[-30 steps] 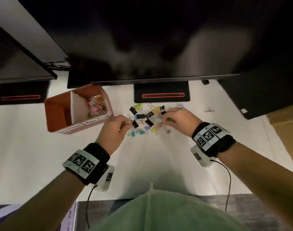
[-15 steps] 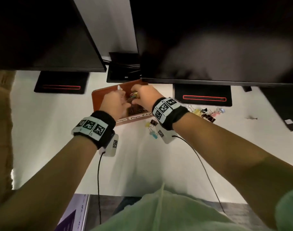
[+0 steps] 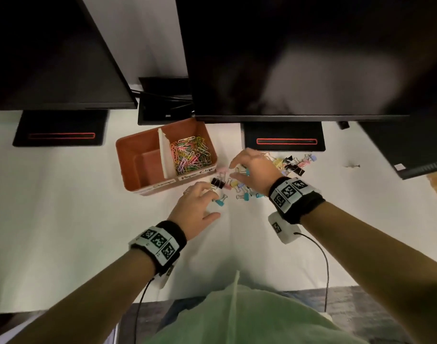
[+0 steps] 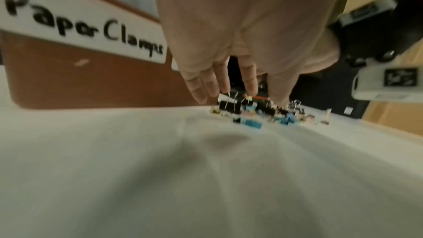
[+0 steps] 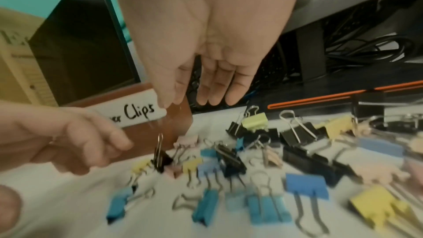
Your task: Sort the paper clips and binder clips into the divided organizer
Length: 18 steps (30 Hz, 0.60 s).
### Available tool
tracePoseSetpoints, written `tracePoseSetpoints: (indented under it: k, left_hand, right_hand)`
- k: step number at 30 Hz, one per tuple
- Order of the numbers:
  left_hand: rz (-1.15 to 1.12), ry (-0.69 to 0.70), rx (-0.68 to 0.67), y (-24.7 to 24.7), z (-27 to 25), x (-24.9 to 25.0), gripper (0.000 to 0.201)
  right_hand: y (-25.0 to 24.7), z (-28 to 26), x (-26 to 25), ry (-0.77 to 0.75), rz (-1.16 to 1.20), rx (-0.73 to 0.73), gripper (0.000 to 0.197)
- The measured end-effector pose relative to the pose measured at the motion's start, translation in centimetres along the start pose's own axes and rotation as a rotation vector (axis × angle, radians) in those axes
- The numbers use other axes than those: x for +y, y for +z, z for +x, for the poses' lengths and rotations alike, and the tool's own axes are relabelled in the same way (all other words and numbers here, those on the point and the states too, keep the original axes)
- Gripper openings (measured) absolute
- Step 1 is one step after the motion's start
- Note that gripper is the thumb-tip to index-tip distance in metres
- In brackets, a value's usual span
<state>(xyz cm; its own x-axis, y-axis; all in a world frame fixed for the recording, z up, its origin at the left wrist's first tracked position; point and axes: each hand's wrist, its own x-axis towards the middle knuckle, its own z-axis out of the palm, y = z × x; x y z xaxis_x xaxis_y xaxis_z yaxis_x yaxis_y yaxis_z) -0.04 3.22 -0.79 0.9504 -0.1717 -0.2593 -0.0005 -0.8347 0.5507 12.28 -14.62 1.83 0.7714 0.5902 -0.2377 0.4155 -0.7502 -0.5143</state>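
A brown divided organizer (image 3: 128, 155) stands on the white table; its right compartment holds several coloured paper clips (image 3: 191, 155), and its left compartment holds nothing. Labels read "Paper Clamps" (image 4: 84, 24) and "Clips" (image 5: 137, 115). Several coloured binder clips (image 3: 239, 188) lie scattered just right of the organizer, with more of them (image 3: 291, 163) behind my right wrist. My left hand (image 3: 200, 202) hovers with relaxed fingers (image 4: 249, 84) beside an upright black binder clip (image 3: 217, 182) (image 5: 162, 158), holding nothing. My right hand (image 3: 249, 170) is spread over the pile, fingers (image 5: 215, 86) straight and empty.
Two dark monitors hang over the back of the table, their black stands (image 3: 284, 140) (image 3: 61, 135) behind the organizer and the clips. A small metal bit (image 3: 352, 166) lies at the far right. The near table edge (image 3: 262, 290) is by my lap.
A second ago both hands pinched clips at the pile, then moved over the organizer's paper clip compartment. Now both are back above the binder clips, empty.
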Motion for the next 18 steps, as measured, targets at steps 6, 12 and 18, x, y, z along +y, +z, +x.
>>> tracePoseSetpoints:
  k: [6, 12, 18]
  left_hand:
    - [0.051, -0.019, 0.021, 1.6, 2.0, -0.6, 0.037]
    - [-0.035, 0.014, 0.068, 2.6, 1.5, -1.9, 0.007]
    - [-0.26, -0.102, 0.127, 2.8, 0.6, -3.4, 0.008]
  right_hand:
    - [2.5, 1.6, -1.5, -0.107, -0.179, -0.246, 0.041]
    - [3.7, 2.3, -0.9, -0.061, -0.154, -0.268, 0.027]
    - [3.8, 0.7, 0.5, -0.019, -0.067, -0.265, 0.021]
